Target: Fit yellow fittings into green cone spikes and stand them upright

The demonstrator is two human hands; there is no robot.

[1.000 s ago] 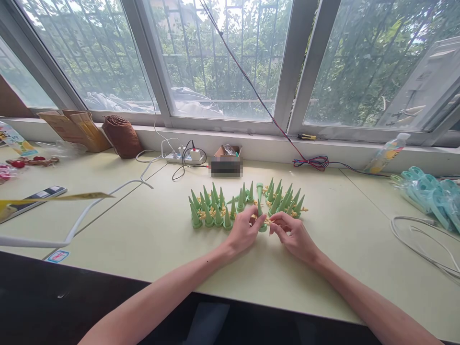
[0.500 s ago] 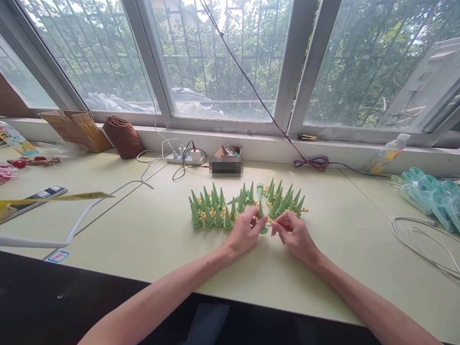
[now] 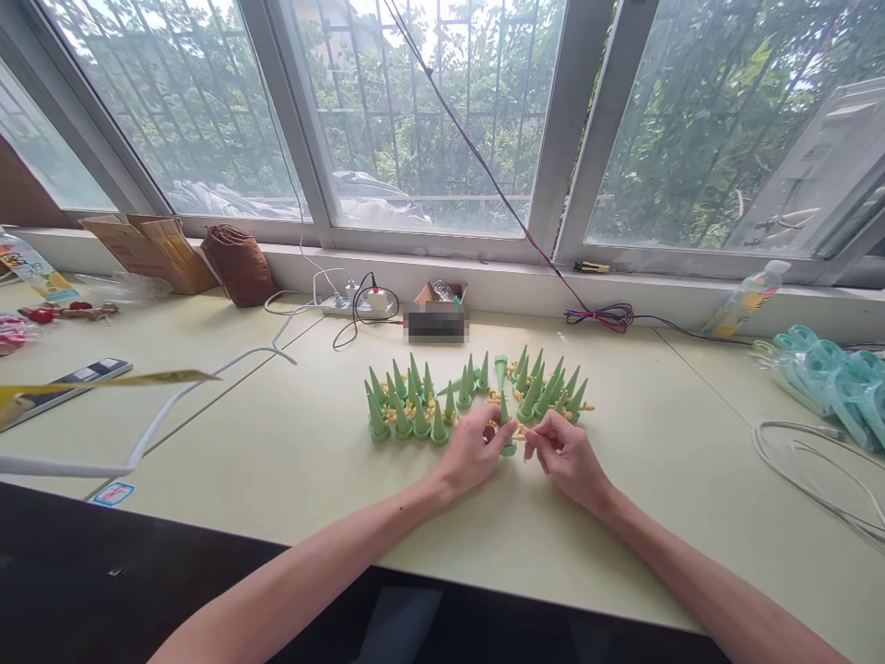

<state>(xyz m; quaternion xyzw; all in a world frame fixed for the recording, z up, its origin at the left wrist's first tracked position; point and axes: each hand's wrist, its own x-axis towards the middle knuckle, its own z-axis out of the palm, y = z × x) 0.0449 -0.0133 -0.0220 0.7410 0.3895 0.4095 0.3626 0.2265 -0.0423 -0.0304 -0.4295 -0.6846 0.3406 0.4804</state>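
My left hand (image 3: 474,447) is closed around a green cone-shaped plastic watering spike (image 3: 504,410), which stands point up with its wide base near the table. At the spike's side, my right hand (image 3: 568,456) pinches a small yellow valve piece (image 3: 520,432) between thumb and fingertips. The fingers partly hide where the valve meets the spike. Several more green spikes (image 3: 403,420) stand upright in a cluster to the left, with yellow valves among them. Another upright cluster (image 3: 546,392) is behind and to the right. One spike (image 3: 501,369) at the back stands point down.
Behind the spikes are a small cardboard box (image 3: 442,293) and a power strip (image 3: 356,302) with cables. A phone (image 3: 76,383) and a white cable lie left. Bagged light-blue plastic parts (image 3: 826,378), a coiled cable and a bottle (image 3: 747,297) are at right.
Both hands stay almost in place on the same spike and valve. The right hand's fingers have shifted slightly; the spikes on the table have not visibly moved.
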